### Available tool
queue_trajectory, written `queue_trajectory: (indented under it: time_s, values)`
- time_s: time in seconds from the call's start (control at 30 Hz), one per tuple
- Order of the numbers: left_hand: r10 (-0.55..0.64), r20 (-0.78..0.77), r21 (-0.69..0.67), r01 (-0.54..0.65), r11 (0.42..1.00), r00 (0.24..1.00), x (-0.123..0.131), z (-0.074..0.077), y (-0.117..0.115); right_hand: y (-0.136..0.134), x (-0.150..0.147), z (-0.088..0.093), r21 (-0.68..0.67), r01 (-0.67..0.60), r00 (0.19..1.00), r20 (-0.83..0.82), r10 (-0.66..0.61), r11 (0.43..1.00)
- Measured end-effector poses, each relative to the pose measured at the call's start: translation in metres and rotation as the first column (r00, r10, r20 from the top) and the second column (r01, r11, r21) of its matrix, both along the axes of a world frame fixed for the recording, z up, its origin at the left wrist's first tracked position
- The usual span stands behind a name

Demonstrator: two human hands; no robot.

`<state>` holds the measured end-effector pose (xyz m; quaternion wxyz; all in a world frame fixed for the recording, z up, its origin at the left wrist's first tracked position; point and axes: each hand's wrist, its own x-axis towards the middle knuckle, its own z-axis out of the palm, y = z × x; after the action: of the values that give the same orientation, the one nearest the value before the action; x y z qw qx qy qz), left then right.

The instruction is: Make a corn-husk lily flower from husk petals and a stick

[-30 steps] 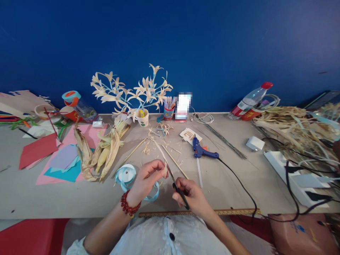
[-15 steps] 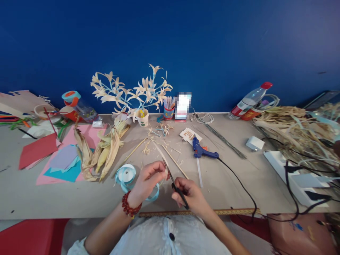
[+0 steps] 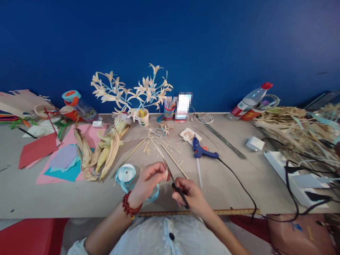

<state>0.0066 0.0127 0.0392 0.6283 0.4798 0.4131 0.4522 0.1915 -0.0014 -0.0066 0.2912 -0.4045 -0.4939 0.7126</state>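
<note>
Between the fingertips of my left hand (image 3: 151,180) is pinched a small pale piece of corn husk (image 3: 166,174). My right hand (image 3: 190,193) grips black-handled scissors (image 3: 181,194), their blades pointing up and left beside the husk piece. Whether the blades touch it I cannot tell. A roll of light blue ribbon (image 3: 126,174) lies left of my left hand, its loose end partly hidden behind that hand. Thin pale sticks (image 3: 175,162) and husk scraps (image 3: 146,148) lie just beyond both hands.
A blue glue gun (image 3: 204,152) with a trailing cord lies to the right, near a white power strip (image 3: 289,177). Corn husks (image 3: 111,156) and coloured paper (image 3: 63,157) are on the left. Husk flowers (image 3: 143,88) stand in a paper cup (image 3: 142,118) at the back.
Both hands have stayed almost in place. The scissors and the husk piece have shifted only very slightly.
</note>
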Motion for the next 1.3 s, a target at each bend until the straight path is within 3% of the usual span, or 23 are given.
queue_trajectory:
  time_s: [0.63,1.1,1.3]
  values:
    - [0.035,0.03,-0.071,-0.033,0.997,0.999,0.001,-0.005,-0.002,-0.001,0.003,0.002,0.034,-0.018,0.998,0.064,0.016,0.999]
    - [0.045,0.104,-0.118,-0.033,0.993,0.994,0.003,-0.008,-0.002,-0.001,0.003,0.004,0.019,-0.06,0.998,0.013,0.06,0.998]
    - [0.053,0.033,-0.085,-0.05,0.995,0.998,0.008,-0.005,-0.003,-0.004,0.006,0.009,0.033,-0.081,0.997,0.004,0.081,0.996]
